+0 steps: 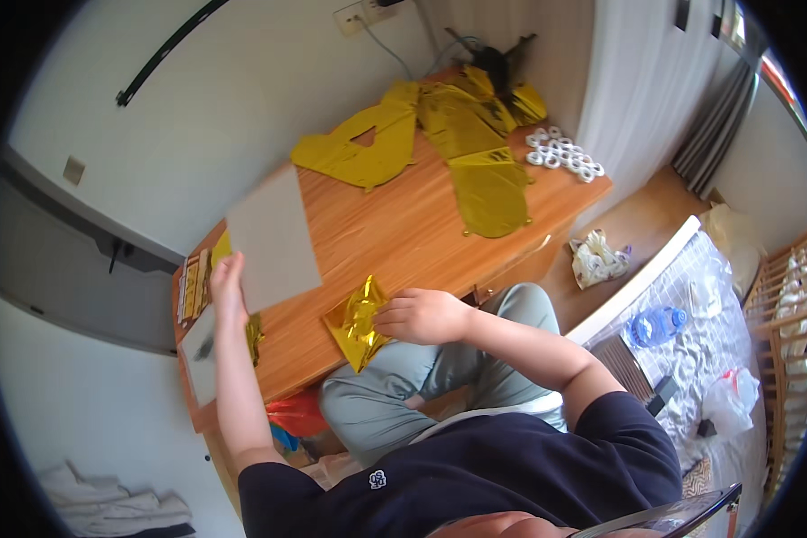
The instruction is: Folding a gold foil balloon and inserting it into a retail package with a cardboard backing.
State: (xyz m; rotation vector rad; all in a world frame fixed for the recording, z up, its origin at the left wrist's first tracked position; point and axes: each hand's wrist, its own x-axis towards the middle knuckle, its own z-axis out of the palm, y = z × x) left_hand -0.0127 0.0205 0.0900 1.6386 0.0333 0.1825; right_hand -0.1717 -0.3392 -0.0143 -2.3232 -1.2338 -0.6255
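Observation:
My left hand (229, 282) grips the left edge of a stiff grey-white sheet of card (275, 238), which is raised at a tilt over the left part of the wooden desk. At the front edge of the desk, my right hand (421, 316) has its fingers curled on the right side of a folded piece of shiny gold foil (359, 323). That piece is creased and partly overhangs the edge above my lap. Farther back lie flat gold foil balloons: one with a triangular hole (372, 166), another long with a rounded end (489, 193).
Small white rolls (565, 154) sit at the desk's back right corner. Printed cards (193, 285) and a pale sheet (202, 354) lie at its left end. Right of me, a bed holds a blue-tinted water bottle (656, 325) and a plastic bag (731, 399). Another bag (599, 260) is on the floor.

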